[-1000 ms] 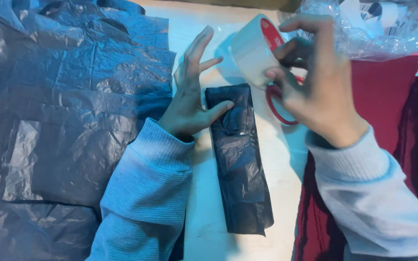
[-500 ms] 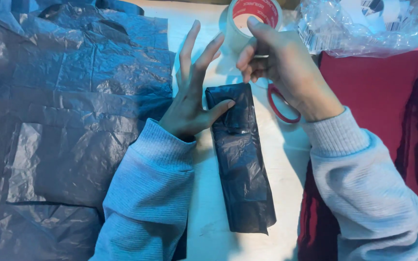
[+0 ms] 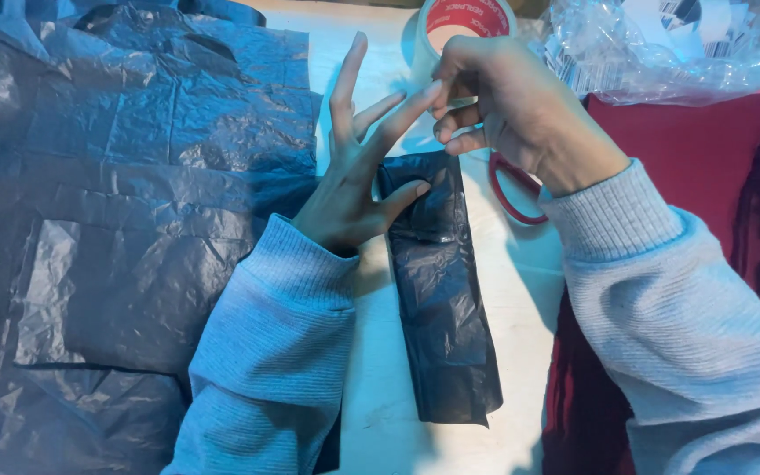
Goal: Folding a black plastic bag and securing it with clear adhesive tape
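Two hands: both on the job.
left hand (image 3: 349,198): fingers splayed, thumb pinning folded black bag (image 3: 442,281).
right hand (image 3: 512,110): fingertips pinched together, just above bag's far end, beside tape roll (image 3: 464,22).
bag axis: runs toward the person, on worktop (image 3: 521,290).

Flat grey plastic bags (image 3: 125,255) cover the left of the pale table (image 3: 521,290), overlapping one another. Dark red cloth (image 3: 705,149) lies along the right side, and crinkled clear plastic wrap (image 3: 661,44) sits at its far edge.
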